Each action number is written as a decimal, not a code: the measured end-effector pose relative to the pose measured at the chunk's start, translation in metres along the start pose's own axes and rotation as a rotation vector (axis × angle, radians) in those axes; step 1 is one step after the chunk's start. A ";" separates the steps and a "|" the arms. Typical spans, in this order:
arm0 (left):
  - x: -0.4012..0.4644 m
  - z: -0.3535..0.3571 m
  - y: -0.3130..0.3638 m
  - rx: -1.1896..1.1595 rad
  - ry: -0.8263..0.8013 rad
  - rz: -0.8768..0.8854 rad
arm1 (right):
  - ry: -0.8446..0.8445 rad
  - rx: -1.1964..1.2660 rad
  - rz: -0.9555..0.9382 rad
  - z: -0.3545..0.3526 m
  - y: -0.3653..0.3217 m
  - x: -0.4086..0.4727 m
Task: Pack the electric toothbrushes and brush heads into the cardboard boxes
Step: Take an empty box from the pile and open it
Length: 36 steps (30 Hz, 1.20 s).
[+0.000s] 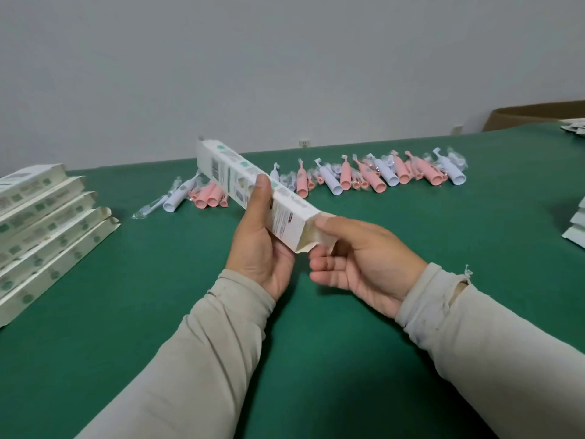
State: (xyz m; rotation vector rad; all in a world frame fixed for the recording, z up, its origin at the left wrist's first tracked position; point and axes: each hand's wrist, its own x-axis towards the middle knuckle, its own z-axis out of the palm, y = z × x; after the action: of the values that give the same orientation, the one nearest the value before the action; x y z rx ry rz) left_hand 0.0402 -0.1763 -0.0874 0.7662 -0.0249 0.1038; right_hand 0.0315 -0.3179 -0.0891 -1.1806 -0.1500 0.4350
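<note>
- One long white cardboard box (pixel 253 198) is held in the air above the middle of the table, its far end pointing toward 11 o'clock and its near end open, flap loose.
- The left hand (pixel 261 245) grasps the box around its middle, thumb on the printed top face and fingers curled underneath.
- The right hand (pixel 357 264) pinches the open end flap between thumb and forefinger; its other fingers are loosely spread below.
- Five more boxes (pixel 47 236) lie side by side at 9 o'clock, flaps open toward the table's middle.
- A row of electric toothbrushes (pixel 364 177) runs across the table from 11 to 1 o'clock, behind the held box: roughly ten pink and seven white handles, several in clear wrap; an exact count cannot be made where they overlap.
- Small brush heads lie among them, too small to count.
- A few flat white cartons (pixel 576 229) sit at the 3 o'clock edge.
- The green felt table (pixel 316 359) meets a plain grey wall (pixel 285 58) with two sockets near its base.
- A brown cardboard sheet (pixel 531 117) shows beyond the far right edge at 2 o'clock.
- Bare green cloth spans from the hands to the near edge at 6 o'clock.
</note>
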 end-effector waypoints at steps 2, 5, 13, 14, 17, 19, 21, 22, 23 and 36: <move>-0.005 0.001 0.001 -0.013 -0.048 -0.046 | -0.047 -0.013 0.071 0.002 0.000 -0.003; -0.009 0.002 0.000 -0.115 -0.060 -0.094 | -0.128 -0.109 0.152 0.005 0.002 -0.007; -0.004 0.001 0.000 -0.114 0.097 -0.094 | 0.323 -0.787 -0.583 0.006 0.015 -0.001; -0.004 0.001 -0.001 -0.113 0.097 -0.104 | 0.307 -0.772 -0.643 0.006 0.015 -0.002; -0.005 0.001 -0.003 -0.129 0.054 -0.178 | 0.263 -0.775 -0.638 0.007 0.015 -0.002; -0.004 0.001 -0.005 -0.128 0.044 -0.194 | 0.267 -0.811 -0.613 0.007 0.015 -0.002; -0.005 0.001 -0.006 -0.109 0.064 -0.183 | 0.250 -0.788 -0.592 0.005 0.015 -0.003; -0.005 0.001 -0.005 -0.103 0.074 -0.180 | 0.229 -0.777 -0.589 0.005 0.014 -0.005; -0.005 0.002 -0.005 -0.099 0.082 -0.181 | 0.213 -0.786 -0.595 0.005 0.014 -0.006; -0.011 0.011 -0.011 -0.104 0.050 -0.233 | 0.291 -0.910 -0.694 0.007 0.014 -0.006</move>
State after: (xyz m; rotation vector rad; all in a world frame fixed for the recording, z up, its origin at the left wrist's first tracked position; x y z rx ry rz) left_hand 0.0308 -0.1927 -0.0871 0.6575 0.1053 -0.0992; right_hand 0.0204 -0.3099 -0.0988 -1.9490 -0.5189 -0.4839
